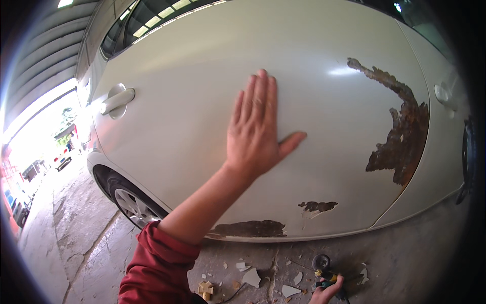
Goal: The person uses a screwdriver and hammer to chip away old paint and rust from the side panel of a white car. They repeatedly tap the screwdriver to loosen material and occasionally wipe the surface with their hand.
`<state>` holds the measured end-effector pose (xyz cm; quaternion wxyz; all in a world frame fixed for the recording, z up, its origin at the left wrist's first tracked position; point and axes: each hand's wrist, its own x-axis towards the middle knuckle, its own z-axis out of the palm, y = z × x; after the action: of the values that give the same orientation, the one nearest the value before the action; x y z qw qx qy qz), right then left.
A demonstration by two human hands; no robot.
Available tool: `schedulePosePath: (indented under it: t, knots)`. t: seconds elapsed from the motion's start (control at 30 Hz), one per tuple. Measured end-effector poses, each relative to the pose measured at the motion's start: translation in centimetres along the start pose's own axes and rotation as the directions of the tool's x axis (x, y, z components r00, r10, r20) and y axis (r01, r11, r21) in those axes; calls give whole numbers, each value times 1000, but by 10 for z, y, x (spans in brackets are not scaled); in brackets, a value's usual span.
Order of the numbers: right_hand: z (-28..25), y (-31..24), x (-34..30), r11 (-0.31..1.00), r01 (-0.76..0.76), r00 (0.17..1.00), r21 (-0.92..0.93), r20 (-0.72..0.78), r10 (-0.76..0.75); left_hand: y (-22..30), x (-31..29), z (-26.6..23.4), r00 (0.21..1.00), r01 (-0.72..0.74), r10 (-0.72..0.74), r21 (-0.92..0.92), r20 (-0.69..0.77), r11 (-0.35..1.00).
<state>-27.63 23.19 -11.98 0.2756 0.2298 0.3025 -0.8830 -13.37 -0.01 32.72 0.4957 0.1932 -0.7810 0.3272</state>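
My left hand [254, 126] lies flat on the pale car door [177, 131], fingers stretched upward and thumb out to the right. The forearm, in a rolled red sleeve, reaches up from the lower left. Low at the bottom right, my right hand [331, 291] is wrapped round an angle grinder [324, 273] with a round dark disc, close to the floor. Toward the door's right edge runs a large rusty bare patch [407, 131]. Two smaller ones, a short patch [318, 206] and a longer patch [253, 228], sit along the lower edge.
Chips of pale paint or filler [251, 277] are scattered on the concrete floor [86, 243] below the door. A small yellowish block-like object [206, 289] lies among them. The door handle [117, 101] and rear wheel [132, 202] are at left.
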Motion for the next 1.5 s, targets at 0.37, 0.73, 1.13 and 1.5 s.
schedulePosePath:
  t: [0.37,0.73,1.13,1.5]
  knots:
    - [7,10,-3,995,52,992,-91,-112,-62,1,-17,4,998,55,-56,-50,-23,997]
    - [7,4,-14,993,38,999,-111,6,-38,15,-82,20,1000,-8,8,59,13,998]
    - [11,-20,-39,976,201,979,-86,3,-202,13,-160,28,986,-129,124,40,113,991]
    - [4,-41,-47,885,388,921,-256,137,-364,-18,-229,18,958,-175,181,-48,220,983]
